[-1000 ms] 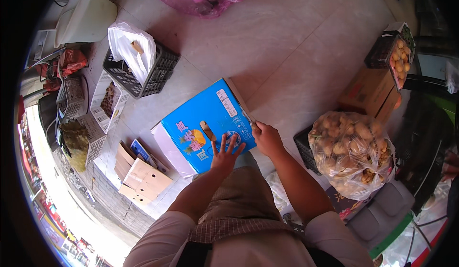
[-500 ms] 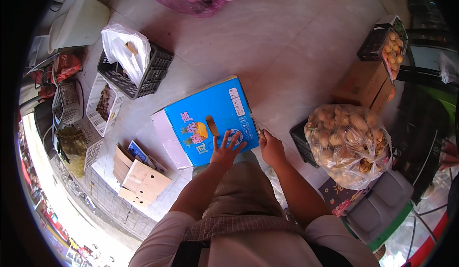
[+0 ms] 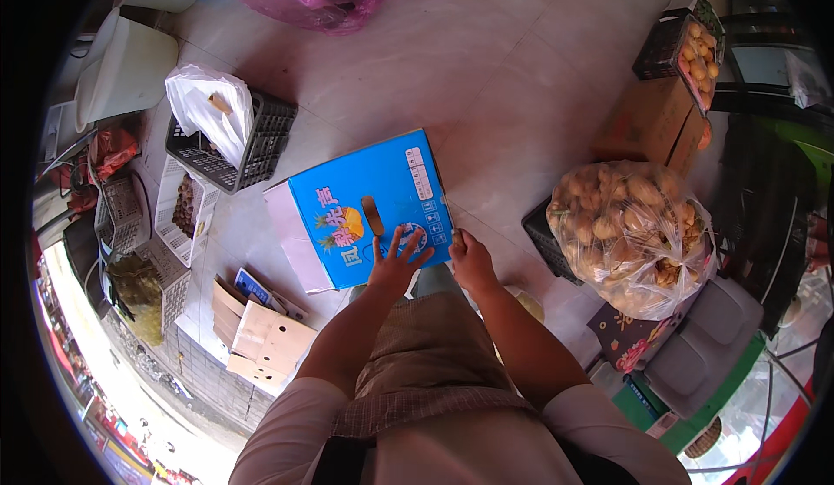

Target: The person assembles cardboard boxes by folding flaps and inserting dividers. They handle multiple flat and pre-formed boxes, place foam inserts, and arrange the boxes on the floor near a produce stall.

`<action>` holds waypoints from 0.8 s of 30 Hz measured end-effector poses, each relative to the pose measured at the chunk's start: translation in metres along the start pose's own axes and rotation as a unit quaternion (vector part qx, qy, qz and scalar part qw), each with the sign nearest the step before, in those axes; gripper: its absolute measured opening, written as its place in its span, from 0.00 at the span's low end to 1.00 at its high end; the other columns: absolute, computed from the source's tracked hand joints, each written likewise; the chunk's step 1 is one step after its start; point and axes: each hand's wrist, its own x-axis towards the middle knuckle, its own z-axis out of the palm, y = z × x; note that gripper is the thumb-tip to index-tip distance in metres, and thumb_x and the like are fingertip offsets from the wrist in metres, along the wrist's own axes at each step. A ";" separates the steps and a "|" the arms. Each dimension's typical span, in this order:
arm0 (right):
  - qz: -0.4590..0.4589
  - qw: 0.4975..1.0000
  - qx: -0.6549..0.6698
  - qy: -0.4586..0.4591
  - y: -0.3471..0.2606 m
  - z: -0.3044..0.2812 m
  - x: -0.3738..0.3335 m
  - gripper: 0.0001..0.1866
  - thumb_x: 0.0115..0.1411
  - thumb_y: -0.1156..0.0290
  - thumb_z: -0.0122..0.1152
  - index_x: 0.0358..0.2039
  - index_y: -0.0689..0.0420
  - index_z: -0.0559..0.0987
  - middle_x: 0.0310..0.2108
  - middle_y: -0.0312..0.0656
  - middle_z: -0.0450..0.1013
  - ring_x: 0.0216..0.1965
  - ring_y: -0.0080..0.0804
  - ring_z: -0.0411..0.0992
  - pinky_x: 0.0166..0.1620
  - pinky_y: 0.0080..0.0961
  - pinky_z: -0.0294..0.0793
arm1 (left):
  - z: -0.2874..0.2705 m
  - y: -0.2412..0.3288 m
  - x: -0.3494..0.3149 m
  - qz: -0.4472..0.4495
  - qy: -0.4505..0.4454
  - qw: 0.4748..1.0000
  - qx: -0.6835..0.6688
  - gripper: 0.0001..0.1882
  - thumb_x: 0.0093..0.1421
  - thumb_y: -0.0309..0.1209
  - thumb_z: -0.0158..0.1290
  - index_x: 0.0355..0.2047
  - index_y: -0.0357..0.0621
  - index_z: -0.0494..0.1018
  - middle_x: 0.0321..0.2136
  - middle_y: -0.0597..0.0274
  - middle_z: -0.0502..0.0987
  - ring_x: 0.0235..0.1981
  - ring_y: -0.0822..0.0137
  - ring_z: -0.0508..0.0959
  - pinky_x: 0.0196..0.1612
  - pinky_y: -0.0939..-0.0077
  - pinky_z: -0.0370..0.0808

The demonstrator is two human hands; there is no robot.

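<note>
A blue cardboard box with a pineapple picture and an oval hand slot stands before me on the floor, its pale side facing left. My left hand lies flat on the printed face, fingers spread, just below the slot. At the box's near right edge, my right hand is closed, fingers curled around something small and thin that I cannot make out. The box's far side and base are hidden.
Left of the box are a black crate holding a white bag, and a white crate. Flattened cardboard lies nearer. To the right sit a clear bag of round brown produce, a brown carton and a grey stool seat.
The whole view has turned slightly. Both hands stay at the box, the left spread on its face and the right closed at its edge, with little other visible change.
</note>
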 end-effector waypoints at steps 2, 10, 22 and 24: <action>0.026 0.998 0.038 -0.033 -0.002 -0.014 -0.037 0.22 0.58 0.64 0.52 0.52 0.60 0.67 0.37 0.54 0.73 0.38 0.49 0.71 0.42 0.38 0.71 | 0.000 0.000 0.000 0.001 0.004 1.000 0.007 0.37 0.56 0.30 0.54 0.62 0.75 0.52 0.67 0.66 0.36 0.67 0.48 0.37 0.58 0.28 0.47; -0.063 0.997 0.023 0.043 0.037 0.009 -0.048 0.25 0.58 0.67 0.53 0.55 0.57 0.64 0.30 0.44 0.71 0.22 0.26 0.69 0.24 0.25 0.69 | 0.000 -0.003 0.006 0.016 0.015 1.000 0.006 0.40 0.53 0.26 0.54 0.62 0.76 0.52 0.67 0.63 0.37 0.67 0.45 0.37 0.58 0.28 0.47; 0.008 0.997 0.078 -0.024 -0.069 -0.020 0.068 0.17 0.61 0.63 0.51 0.45 0.61 0.72 0.34 0.48 0.74 0.33 0.39 0.73 0.38 0.33 0.73 | 0.005 0.000 0.005 0.005 0.018 0.999 0.032 0.43 0.53 0.25 0.54 0.64 0.75 0.48 0.67 0.63 0.35 0.67 0.46 0.35 0.58 0.28 0.45; 0.035 0.994 0.078 -0.074 -0.079 -0.033 0.076 0.18 0.62 0.61 0.50 0.44 0.61 0.73 0.42 0.52 0.74 0.43 0.48 0.73 0.48 0.39 0.72 | -0.004 -0.007 0.009 0.009 0.001 0.999 0.039 0.45 0.51 0.28 0.58 0.64 0.75 0.47 0.67 0.63 0.36 0.67 0.47 0.35 0.58 0.28 0.45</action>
